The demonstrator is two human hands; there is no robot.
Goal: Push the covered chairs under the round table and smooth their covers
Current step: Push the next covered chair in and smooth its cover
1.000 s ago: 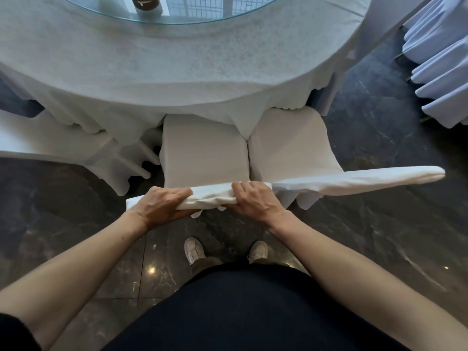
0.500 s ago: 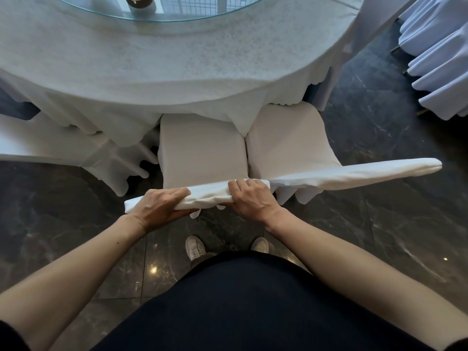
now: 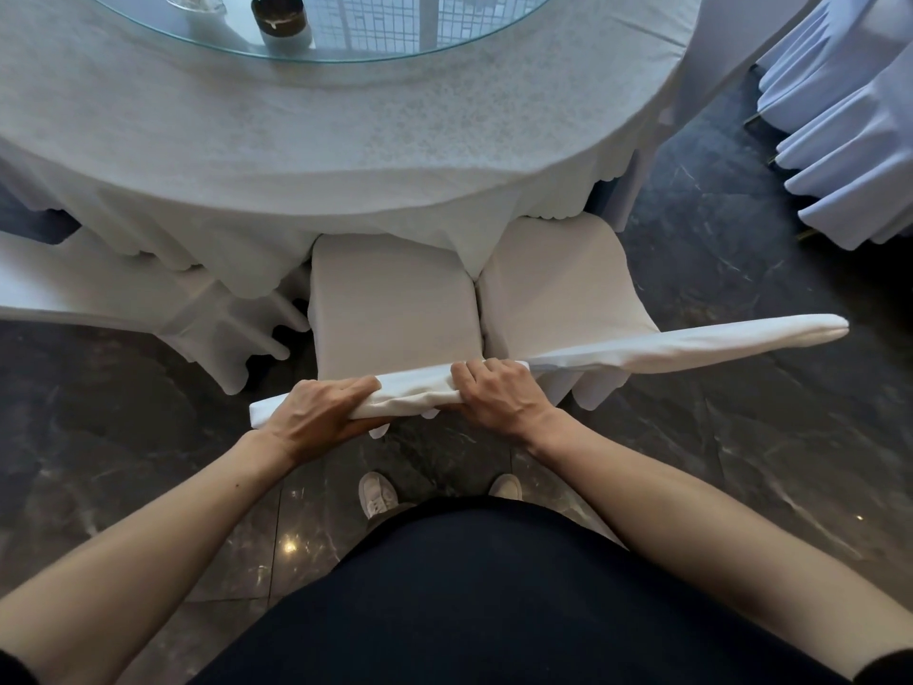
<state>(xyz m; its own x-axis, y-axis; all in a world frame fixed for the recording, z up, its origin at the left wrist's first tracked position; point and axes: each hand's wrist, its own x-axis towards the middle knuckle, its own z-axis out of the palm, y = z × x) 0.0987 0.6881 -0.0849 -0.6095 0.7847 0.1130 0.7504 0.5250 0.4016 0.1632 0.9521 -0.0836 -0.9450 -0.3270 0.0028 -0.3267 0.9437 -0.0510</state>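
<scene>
A white-covered chair (image 3: pixel 390 304) stands right in front of me, its seat partly under the round table (image 3: pixel 346 155) draped in a white cloth. My left hand (image 3: pixel 321 415) and my right hand (image 3: pixel 499 393) both grip the top edge of its backrest cover. A second covered chair (image 3: pixel 558 279) sits beside it on the right, seat touching the first, its backrest top (image 3: pixel 691 341) stretching to the right. A third covered chair (image 3: pixel 123 299) is at the left.
A glass turntable (image 3: pixel 395 37) with a small dark jar (image 3: pixel 279 14) lies on the table. More covered chairs (image 3: pixel 850 140) are stacked at the far right. The floor is dark polished marble (image 3: pixel 741 462). My shoes (image 3: pixel 378 494) stand just behind the chair.
The chair and the view have edged slightly toward the table. Both hands keep the same grip on the backrest top.
</scene>
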